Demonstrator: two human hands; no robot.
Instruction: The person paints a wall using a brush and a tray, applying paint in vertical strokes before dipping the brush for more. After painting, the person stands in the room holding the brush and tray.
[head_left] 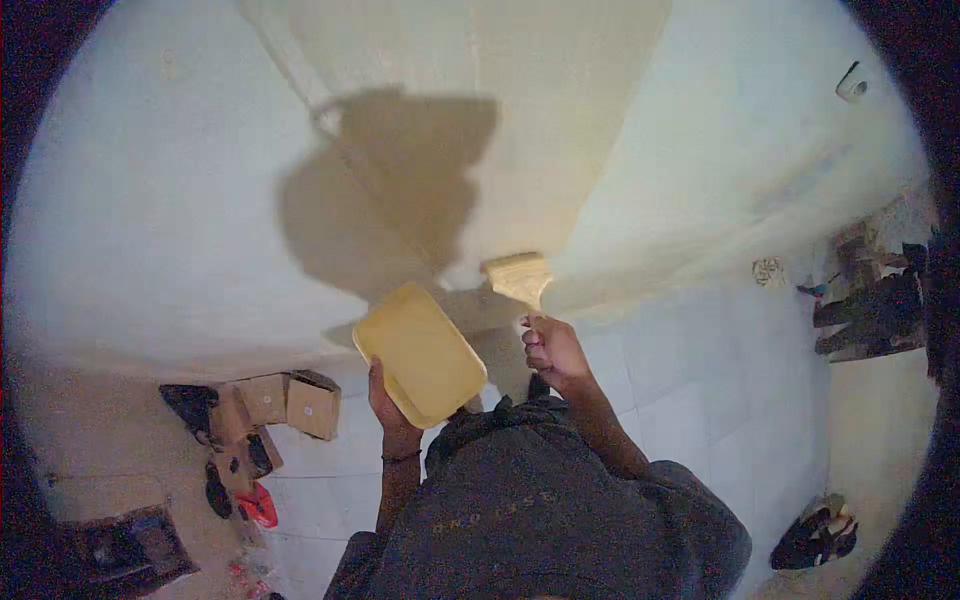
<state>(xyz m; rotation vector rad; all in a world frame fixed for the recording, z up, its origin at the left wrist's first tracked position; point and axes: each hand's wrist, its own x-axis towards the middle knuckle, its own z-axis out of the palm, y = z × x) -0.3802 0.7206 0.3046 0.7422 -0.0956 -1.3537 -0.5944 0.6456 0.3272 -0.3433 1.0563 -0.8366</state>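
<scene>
My right hand (556, 352) is closed around the handle of a wide paintbrush (517, 276), its bristle end up by the lower wall. The brush is coated pale yellow; whether its bristles touch the wall I cannot tell. My left hand (388, 400) grips a yellow rectangular tub (420, 352) by its side, thumb along the edge, with the yellow inside facing up. Ahead stands a pale wall (700, 130) with a yellowish painted band (560, 130) down its middle. A dark shadow falls on the wall above the tub.
Cardboard boxes (312, 405) and a red item (258, 506) lie on the left. White tiles (670, 410) cover the floor. Dark items (870, 315) sit on a ledge at right, a dark bundle (815, 533) below. A fixture (853, 84) is on the upper right wall.
</scene>
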